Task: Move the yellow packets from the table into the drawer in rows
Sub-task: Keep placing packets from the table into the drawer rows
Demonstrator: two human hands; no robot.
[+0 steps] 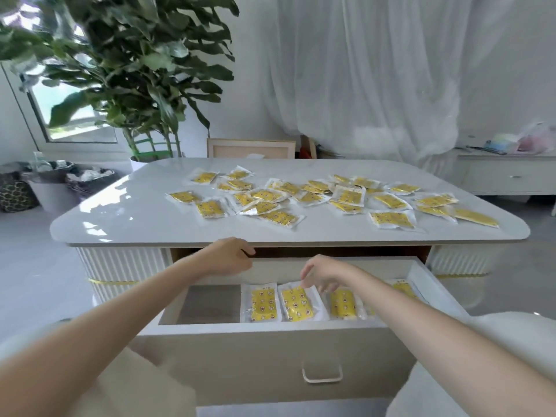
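Early days here: the drawer (270, 331) is pulled open and one row is started along its front wall. I count four packets lying flat side by side: one (264, 305) at the left of the run, a second (296, 303) just beside it, a third (343, 303), and a fourth (403, 288) near the right wall, half hidden by the forearm. The left end of the drawer floor (210, 303) is bare, and behind the row I can't see how much room there is.

Plenty left to do. The table (120, 212) carries a loose scatter (350, 195) of well over twenty packets, many overlapping, spread from the middle across to the right edge.

Now the hands. The left hand (230, 257) sits over the drawer's back edge, just under the table's front edge, fingers curled under, and I see nothing in them. The right hand (323, 273) hangs over the row, fingers spread and drooping, tips at the second packet's far edge. Whether they're touching it or just above it, I can't say. It looks like a nudge to square that packet up.
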